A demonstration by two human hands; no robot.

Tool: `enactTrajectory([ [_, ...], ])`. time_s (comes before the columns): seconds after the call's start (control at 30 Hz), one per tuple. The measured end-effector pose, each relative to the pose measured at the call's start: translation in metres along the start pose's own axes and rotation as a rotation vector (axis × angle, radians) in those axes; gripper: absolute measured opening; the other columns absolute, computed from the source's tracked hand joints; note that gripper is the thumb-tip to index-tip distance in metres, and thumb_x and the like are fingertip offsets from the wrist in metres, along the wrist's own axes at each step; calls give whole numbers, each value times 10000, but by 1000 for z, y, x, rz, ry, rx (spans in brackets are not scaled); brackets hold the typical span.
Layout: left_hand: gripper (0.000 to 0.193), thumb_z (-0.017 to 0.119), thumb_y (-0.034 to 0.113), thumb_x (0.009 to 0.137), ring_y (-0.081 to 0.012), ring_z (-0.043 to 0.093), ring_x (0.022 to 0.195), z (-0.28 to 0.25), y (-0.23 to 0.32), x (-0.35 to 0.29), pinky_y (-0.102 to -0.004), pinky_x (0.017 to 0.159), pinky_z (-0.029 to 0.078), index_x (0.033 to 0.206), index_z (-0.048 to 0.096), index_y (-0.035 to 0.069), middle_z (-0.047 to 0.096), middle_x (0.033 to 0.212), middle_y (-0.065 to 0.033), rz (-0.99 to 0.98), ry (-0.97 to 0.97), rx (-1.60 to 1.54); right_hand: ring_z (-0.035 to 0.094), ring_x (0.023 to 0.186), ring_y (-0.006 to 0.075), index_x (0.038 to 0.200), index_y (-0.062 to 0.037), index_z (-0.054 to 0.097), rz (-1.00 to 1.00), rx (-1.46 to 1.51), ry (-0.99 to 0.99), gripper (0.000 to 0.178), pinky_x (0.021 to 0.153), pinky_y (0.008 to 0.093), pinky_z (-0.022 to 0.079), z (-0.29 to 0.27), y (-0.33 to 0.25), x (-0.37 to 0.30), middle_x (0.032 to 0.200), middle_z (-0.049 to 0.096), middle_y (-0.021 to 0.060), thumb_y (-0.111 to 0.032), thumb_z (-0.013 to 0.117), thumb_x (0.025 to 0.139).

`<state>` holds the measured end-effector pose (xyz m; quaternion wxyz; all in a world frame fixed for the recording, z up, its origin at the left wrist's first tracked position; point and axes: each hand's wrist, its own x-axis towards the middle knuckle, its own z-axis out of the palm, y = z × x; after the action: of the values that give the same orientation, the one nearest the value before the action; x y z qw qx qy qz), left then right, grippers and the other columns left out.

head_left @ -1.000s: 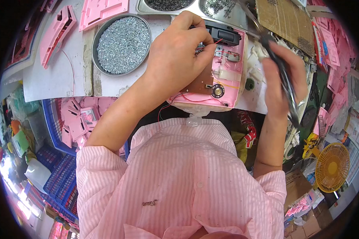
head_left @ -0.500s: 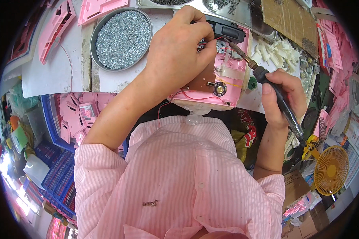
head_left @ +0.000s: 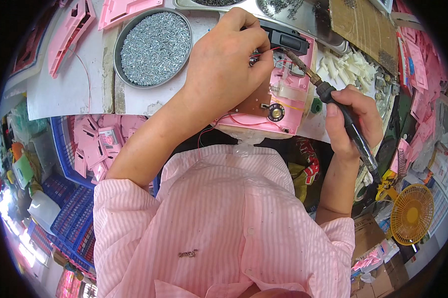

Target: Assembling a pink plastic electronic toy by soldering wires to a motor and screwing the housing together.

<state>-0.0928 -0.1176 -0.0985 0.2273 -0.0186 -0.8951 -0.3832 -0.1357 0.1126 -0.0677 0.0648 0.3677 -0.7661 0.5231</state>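
My right hand [head_left: 355, 119] is closed round the dark handle of a soldering iron [head_left: 328, 93]. The iron's tip points up and left to the inside of a pink plastic housing [head_left: 297, 116], just below a black plastic part [head_left: 289, 42]. My left hand [head_left: 226, 62] lies over the housing's left side, thumb and forefinger pinched on a thin red wire [head_left: 276, 48] close to that tip. Below the left hand, a brown circuit board [head_left: 253, 103] shows partly, with a round black component [head_left: 276, 112] beside it. Whether the tip touches metal is too small to tell.
A round metal bowl of small screws [head_left: 155, 49] stands left of my left forearm. White plastic pieces [head_left: 350, 69] lie right of the housing, near a cardboard sheet [head_left: 365, 30]. A blue crate [head_left: 65, 149] of pink parts is at lower left, a yellow fan [head_left: 411, 214] at lower right.
Almost nothing differs. The table and its things sit very slightly shifted in the picture; both hands keep their grip, and the iron's tip stays at the same spot by the black part.
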Motion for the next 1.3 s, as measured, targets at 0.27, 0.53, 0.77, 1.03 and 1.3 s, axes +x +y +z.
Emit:
enactTrajectory([
  [0.27, 93, 712, 132, 762, -272, 648, 749, 0, 0, 0, -380, 656, 539, 764, 679, 46, 624, 952, -82, 4, 15, -15, 425, 506, 88, 941, 17, 653, -48, 15, -8, 208, 457, 232, 265, -7, 3, -1, 629, 554, 38, -37, 742, 761],
  [0.53, 112, 726, 144, 760, -267, 641, 762, 0, 0, -1, -379, 657, 532, 768, 677, 44, 618, 950, -83, 8, 20, -19, 442, 514, 97, 935, 22, 650, -18, 9, -26, 208, 465, 233, 279, -10, 1, -1, 645, 578, 53, -43, 741, 761],
  [0.77, 131, 750, 152, 757, -262, 642, 784, 2, -1, -1, -376, 663, 532, 785, 686, 41, 618, 949, -77, 27, 32, -28, 476, 524, 114, 924, 5, 660, -8, -28, -72, 201, 470, 241, 314, -9, 0, 4, 691, 627, 69, -56, 756, 758],
  [1.03, 129, 764, 136, 758, -256, 639, 778, 5, -2, -2, -372, 649, 530, 782, 676, 44, 613, 936, -60, 49, 68, -15, 502, 534, 124, 916, 10, 665, -23, -24, -74, 197, 477, 241, 339, -3, 3, 9, 704, 640, 82, -52, 759, 755],
  [1.3, 140, 768, 134, 751, -253, 637, 760, 7, -1, -2, -372, 627, 529, 764, 658, 48, 608, 928, -52, 59, 77, 19, 500, 531, 122, 920, 14, 666, -17, -5, -69, 198, 474, 242, 338, -3, 3, 10, 701, 639, 79, -36, 757, 752],
])
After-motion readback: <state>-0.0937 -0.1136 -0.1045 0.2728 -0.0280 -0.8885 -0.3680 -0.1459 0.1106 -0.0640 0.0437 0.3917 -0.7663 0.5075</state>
